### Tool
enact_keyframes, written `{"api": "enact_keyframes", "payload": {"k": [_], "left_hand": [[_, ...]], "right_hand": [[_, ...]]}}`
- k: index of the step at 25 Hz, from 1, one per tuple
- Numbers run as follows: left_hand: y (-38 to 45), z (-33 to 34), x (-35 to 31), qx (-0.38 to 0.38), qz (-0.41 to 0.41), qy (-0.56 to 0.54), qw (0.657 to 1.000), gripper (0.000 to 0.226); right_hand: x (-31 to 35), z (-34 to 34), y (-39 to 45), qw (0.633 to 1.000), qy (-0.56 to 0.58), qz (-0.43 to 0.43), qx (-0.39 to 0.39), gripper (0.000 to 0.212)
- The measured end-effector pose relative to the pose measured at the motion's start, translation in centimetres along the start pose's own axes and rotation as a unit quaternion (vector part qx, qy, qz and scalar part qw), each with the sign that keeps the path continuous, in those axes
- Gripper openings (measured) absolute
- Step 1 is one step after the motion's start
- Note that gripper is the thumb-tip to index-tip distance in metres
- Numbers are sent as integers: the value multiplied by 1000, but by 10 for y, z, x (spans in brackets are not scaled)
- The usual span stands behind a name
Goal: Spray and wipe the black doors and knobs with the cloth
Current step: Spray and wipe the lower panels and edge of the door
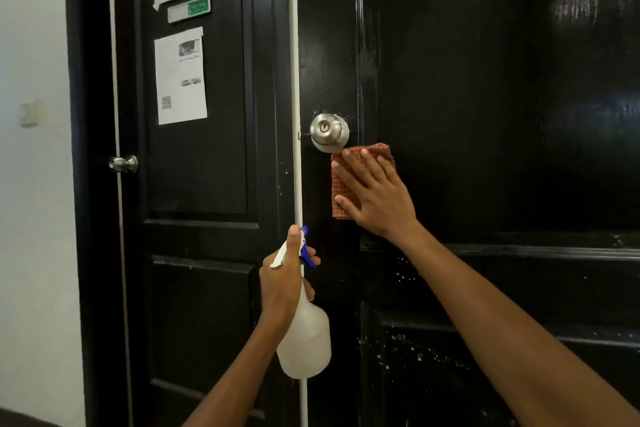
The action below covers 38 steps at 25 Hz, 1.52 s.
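While the left hand (282,284) grips a spray bottle (304,340) at lower centre, the right hand (374,194), fingers spread flat, presses the cloth (341,180) against the right black door (485,80), just below its knob (327,132).

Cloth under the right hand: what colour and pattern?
The cloth is reddish-orange with a fine checked weave, seen in the head view.
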State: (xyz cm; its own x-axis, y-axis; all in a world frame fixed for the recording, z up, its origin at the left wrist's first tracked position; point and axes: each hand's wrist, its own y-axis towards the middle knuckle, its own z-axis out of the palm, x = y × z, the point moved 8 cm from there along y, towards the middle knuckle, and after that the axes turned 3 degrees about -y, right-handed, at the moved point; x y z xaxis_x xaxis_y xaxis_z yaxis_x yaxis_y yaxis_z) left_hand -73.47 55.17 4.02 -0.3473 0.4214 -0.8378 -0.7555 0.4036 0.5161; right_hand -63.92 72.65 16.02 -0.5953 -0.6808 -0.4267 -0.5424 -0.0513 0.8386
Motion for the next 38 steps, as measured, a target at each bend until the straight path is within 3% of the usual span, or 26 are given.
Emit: {"api": "enact_keyframes", "payload": {"k": [6, 17, 21, 25, 30, 35, 38], "left_hand": [[-4, 17, 12, 23, -9, 0, 1000, 59], [-23, 20, 32, 26, -29, -10, 999, 55], [-30, 11, 35, 27, -30, 4, 999, 58], [-28, -15, 38, 1, -27, 21, 999, 56], [-34, -40, 63, -17, -57, 55, 997, 58], [-39, -35, 71, 2, -49, 45, 998, 60], [-45, -15, 71, 22, -44, 39, 998, 58]], "right_hand": [[-55, -25, 28, 992, 14, 125, -23, 71], [41, 52, -166, 997, 4, 63, 40, 76], [43, 54, -159, 995, 15, 75, 66, 74], [54, 51, -120, 993, 32, 102, 45, 70], [96, 53, -77, 997, 50, 44, 37, 71], [156, 98, -179, 985, 28, -137, 99, 70], [115, 85, -197, 992, 31, -90, 85, 68]]}}
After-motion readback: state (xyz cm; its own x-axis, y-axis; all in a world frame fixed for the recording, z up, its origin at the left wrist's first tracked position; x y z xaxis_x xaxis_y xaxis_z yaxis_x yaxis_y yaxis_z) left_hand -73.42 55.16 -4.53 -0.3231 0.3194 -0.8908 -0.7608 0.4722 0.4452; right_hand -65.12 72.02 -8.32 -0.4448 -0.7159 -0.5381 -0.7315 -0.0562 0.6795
